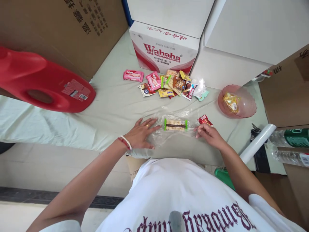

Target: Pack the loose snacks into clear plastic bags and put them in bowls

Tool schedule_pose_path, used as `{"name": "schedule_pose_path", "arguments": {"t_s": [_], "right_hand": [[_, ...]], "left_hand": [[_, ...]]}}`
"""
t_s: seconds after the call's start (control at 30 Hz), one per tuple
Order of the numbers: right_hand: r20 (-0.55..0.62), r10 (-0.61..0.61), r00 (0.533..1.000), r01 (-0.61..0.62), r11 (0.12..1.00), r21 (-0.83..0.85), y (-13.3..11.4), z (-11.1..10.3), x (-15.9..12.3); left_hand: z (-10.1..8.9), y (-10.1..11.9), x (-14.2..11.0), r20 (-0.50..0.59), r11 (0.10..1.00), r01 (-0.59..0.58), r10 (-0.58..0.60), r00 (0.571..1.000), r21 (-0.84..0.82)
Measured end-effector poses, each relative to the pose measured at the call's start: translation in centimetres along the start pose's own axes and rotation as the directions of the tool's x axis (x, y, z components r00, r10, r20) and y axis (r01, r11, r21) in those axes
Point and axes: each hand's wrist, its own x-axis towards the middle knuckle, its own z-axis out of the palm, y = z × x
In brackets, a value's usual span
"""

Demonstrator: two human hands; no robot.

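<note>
A snack bar with green ends (175, 124) lies on a sheet of clear plastic film (161, 137) at the table's near edge. My left hand (141, 133) rests flat with fingers spread, its fingertips at the film's left side. On the other side my right hand (209, 134) is closed, thumb and forefinger pinching what looks like the film's right edge. Just beyond those fingers is a small red packet (205, 120). Farther back sits a pile of wrapped snacks (172, 83), with a pink wafer packet (133, 75) at its left.
A white Wahaba-style water carton, printed Wahaha (166, 48), stands behind the snacks. To the left lies a large red jug (45, 83). At right are a pink bowl (249, 106) holding yellow packets, a plastic roll (258, 143) and bottles (293, 138).
</note>
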Motion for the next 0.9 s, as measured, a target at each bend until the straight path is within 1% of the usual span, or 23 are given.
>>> {"name": "schedule_pose_path", "arguments": {"t_s": [0.07,0.17,0.23,0.3,0.37,0.47,0.53,0.6,0.67,0.8,0.9], "right_hand": [[-0.034,0.028,0.999,-0.027,0.999,0.045,-0.4,-0.6,1.3],[-0.065,0.073,0.995,-0.065,0.992,0.111,-1.0,-1.1,2.9],[-0.07,0.107,0.992,-0.095,0.984,0.153,-1.3,-1.3,3.6],[-0.064,0.142,0.988,-0.128,0.975,0.181,-1.4,-1.5,4.2],[-0.063,0.185,0.981,-0.167,0.961,0.219,-1.3,-1.7,4.7],[-0.081,0.264,0.961,-0.23,0.927,0.297,-0.7,-2.0,5.6],[-0.084,0.309,0.947,-0.265,0.904,0.336,-0.3,-2.1,6.1],[-0.082,0.328,0.941,-0.28,0.892,0.355,0.0,-2.2,6.4],[-0.08,0.332,0.94,-0.284,0.889,0.359,0.2,-2.2,6.7],[-0.072,0.334,0.94,-0.291,0.891,0.347,0.5,-2.2,7.0],[-0.067,0.329,0.942,-0.291,0.9,0.324,0.7,-2.3,7.1]], "left_hand": [[-0.1,-0.1,0.3,-0.004,1.0,0.02,-0.02,1.0,0.006],[0.4,0.0,0.8,-0.103,0.998,0.063,-0.064,0.993,-0.007],[0.9,-0.1,1.1,-0.184,0.996,0.078,-0.083,0.979,-0.034],[1.2,-0.3,1.3,-0.223,0.995,0.068,-0.084,0.971,-0.078],[1.4,-0.6,1.2,-0.205,0.992,0.03,-0.055,0.977,-0.123],[1.4,-0.9,1.0,-0.147,0.988,-0.043,0.021,0.989,-0.146],[1.4,-0.9,1.0,-0.144,0.988,-0.054,0.033,0.989,-0.145],[1.6,-0.7,1.3,-0.176,0.985,-0.024,-0.007,0.984,-0.17],[1.8,-0.4,1.7,-0.229,0.973,0.031,-0.084,0.97,-0.228],[1.9,0.3,2.5,-0.306,0.927,0.121,-0.237,0.922,-0.354],[1.9,1.0,2.9,-0.332,0.916,0.21,-0.327,0.885,-0.342]]}}
